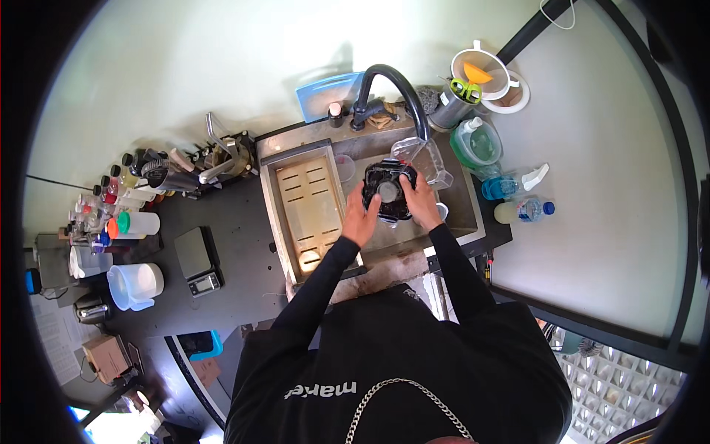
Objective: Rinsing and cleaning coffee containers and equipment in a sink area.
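Above the sink basin (pixel 457 208), my left hand (pixel 363 217) and my right hand (pixel 420 201) grip a black squarish lid (pixel 390 208) from opposite sides. A round grey cap (pixel 388 192) sits in its centre; it looks like a blender lid. Both thumbs rest on its upper face. Just beyond it, a clear plastic jug (pixel 424 158) lies in the basin under the black curved faucet (pixel 395 71). A small clear cup (pixel 345 167) is at the basin's left side. Another small clear container (pixel 442 211) shows partly behind my right hand.
Left of the basin is a slotted drain tray (pixel 310 213). Further left, a digital scale (pixel 195 252), a plastic pitcher (pixel 135 284) and several bottles stand on the dark counter (pixel 244 222). A green soap bottle (pixel 476 145), a blue spray bottle (pixel 502 187) and a scissors holder (pixel 452 108) line the right.
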Available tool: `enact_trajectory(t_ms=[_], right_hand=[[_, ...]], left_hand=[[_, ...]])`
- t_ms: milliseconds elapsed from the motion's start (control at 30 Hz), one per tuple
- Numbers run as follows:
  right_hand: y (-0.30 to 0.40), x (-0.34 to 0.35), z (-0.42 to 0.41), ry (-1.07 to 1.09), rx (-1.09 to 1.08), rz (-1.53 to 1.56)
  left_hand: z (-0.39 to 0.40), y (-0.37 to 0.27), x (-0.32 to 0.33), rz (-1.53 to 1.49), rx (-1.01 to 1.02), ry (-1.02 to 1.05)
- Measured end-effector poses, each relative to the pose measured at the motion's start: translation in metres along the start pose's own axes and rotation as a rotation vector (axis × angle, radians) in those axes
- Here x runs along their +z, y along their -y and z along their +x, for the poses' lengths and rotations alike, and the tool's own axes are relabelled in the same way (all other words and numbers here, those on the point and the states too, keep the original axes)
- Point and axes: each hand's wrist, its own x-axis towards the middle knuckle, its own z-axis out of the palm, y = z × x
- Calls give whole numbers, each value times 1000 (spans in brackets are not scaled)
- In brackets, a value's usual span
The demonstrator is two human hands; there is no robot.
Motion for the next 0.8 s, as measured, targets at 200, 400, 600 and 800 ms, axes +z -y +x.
enact_trajectory(t_ms=[200, 400, 600, 800], right_hand=[[-53, -9, 12, -161, 128, 530], [-22, -17, -3, 63, 352, 700], [-4, -40, 25, 463, 303, 835], [-16, -36, 43, 300, 124, 866]], left_hand=[[64, 22, 27, -17, -119, 12], [62, 15, 1, -99, -209, 1], [69, -61, -30, 31, -141, 189], [44, -109, -40, 423, 151, -378]])
